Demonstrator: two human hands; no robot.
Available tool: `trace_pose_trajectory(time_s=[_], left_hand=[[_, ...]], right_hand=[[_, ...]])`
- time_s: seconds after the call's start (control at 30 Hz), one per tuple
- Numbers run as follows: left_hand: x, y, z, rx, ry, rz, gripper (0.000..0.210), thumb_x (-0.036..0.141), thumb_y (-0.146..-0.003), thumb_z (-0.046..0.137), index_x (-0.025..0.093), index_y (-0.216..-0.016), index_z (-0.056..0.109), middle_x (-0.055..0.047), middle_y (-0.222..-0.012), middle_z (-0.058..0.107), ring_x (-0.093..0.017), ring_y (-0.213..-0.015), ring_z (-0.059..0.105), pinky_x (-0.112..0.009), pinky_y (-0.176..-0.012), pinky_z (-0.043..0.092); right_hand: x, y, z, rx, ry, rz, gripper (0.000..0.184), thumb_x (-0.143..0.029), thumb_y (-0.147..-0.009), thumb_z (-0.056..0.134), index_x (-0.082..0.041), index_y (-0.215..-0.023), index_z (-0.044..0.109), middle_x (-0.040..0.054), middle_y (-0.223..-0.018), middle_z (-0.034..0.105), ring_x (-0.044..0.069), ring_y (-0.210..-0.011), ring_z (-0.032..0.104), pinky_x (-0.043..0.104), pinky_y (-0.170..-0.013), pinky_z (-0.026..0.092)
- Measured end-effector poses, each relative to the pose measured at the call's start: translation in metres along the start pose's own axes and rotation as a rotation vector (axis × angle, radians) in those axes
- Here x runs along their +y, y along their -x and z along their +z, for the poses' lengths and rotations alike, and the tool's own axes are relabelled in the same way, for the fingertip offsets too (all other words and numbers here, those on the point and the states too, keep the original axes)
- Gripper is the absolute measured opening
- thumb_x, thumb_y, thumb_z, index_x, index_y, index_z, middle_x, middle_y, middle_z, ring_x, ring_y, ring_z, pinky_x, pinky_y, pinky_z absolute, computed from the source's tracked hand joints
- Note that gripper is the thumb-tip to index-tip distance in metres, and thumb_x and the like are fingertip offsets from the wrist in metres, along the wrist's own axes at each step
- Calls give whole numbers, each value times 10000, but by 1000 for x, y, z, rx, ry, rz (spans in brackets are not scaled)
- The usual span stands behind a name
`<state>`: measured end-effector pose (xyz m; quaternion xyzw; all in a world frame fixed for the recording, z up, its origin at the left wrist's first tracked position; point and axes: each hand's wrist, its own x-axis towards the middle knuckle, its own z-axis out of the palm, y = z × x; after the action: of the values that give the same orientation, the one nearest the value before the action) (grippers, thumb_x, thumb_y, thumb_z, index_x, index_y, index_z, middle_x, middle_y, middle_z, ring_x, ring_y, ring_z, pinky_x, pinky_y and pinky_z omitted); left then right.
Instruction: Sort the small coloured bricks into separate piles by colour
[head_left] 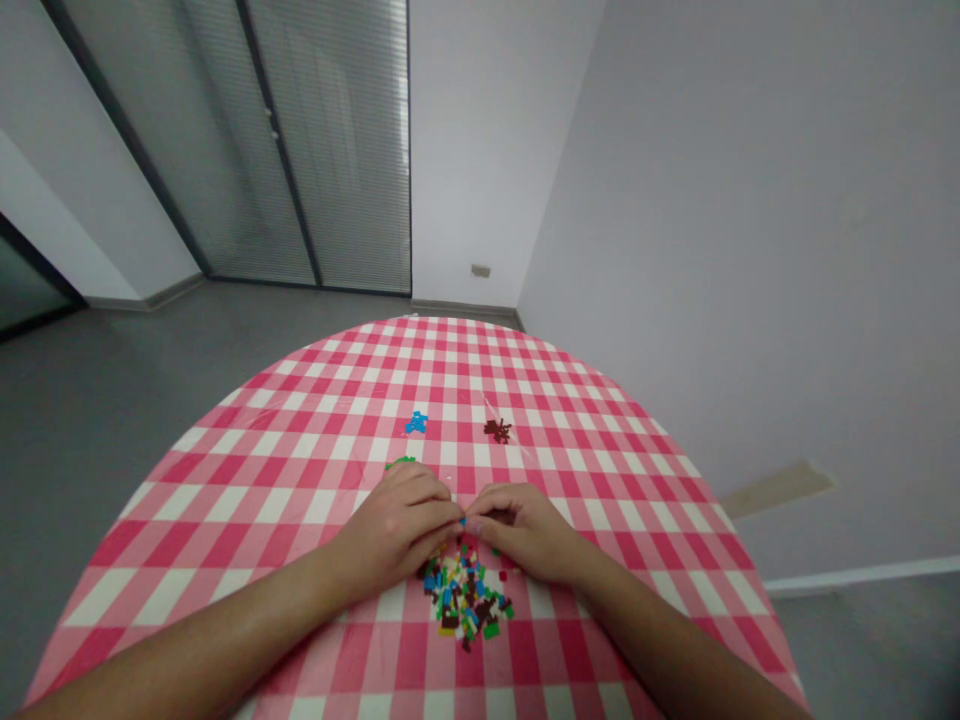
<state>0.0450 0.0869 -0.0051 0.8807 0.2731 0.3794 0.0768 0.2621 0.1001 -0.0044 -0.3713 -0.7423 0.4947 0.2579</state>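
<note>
My left hand [405, 525] and my right hand [521, 528] meet over the table, fingertips pinched together. Between them shows a tiny blue toy brick [463, 521], which both hands grip. Just below lies a mixed pile of small toy bricks [465, 595] in blue, green, brown, white, yellow and red; its upper edge runs close under my fingers. Behind my left hand a few green bricks [400, 462] peek out, partly hidden by the knuckles. Farther off are a small heap of blue bricks [416, 422] and a heap of dark brown bricks [497, 431].
A round table with a red-and-white checked cloth [360, 400] carries everything. Its curved far edge lies near the white wall [480, 150], with another wall [712, 250] along the right. Glass panels with blinds [337, 150] stand beyond the grey floor [202, 350] at the left.
</note>
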Motion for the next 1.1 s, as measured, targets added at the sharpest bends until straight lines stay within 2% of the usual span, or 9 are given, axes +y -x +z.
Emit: trace_pose_trajectory(time_s=[0.2, 0.43, 0.6, 0.83, 1.1], left_hand=[[0, 0, 2, -2, 34, -25, 145, 169, -965, 527, 188, -903, 657, -32, -819, 659, -173, -782, 537, -329, -744, 410], [-1, 1, 4, -18, 39, -32, 134, 179, -975, 521, 178, -896, 629, -24, -811, 638, -175, -779, 514, -330, -727, 389], [-1, 3, 4, -1, 13, -79, 107, 216, -956, 578, 188, -873, 640, -13, -802, 648, -181, -793, 522, -345, -749, 375], [-1, 0, 7, 15, 36, -136, 113, 231, -952, 584, 196, -877, 661, -16, -803, 663, -179, -783, 541, -343, -738, 378], [-1, 0, 6, 55, 47, -86, 77, 213, -946, 586, 204, -970, 658, -16, -853, 683, -175, -800, 557, -336, -744, 389]], right_hand=[[-4, 0, 0, 15, 77, -17, 250, -323, -901, 571, -169, -781, 726, 35, -728, 677, 150, -683, 601, 253, -631, 451], [-4, -1, 1, 103, 56, -24, 167, -309, -850, 654, -177, -838, 756, 45, -771, 692, 153, -692, 610, 255, -622, 451], [-5, -1, 1, 90, 70, -9, 152, -294, -846, 653, -181, -831, 754, 45, -772, 696, 158, -698, 614, 264, -633, 455], [1, -3, 6, 130, -85, 59, 185, -328, -822, 647, -154, -787, 698, 28, -723, 620, 124, -605, 531, 241, -552, 410], [1, -3, 5, 115, -150, 90, 204, -351, -814, 640, -155, -774, 680, 8, -683, 586, 112, -584, 488, 235, -540, 382]])
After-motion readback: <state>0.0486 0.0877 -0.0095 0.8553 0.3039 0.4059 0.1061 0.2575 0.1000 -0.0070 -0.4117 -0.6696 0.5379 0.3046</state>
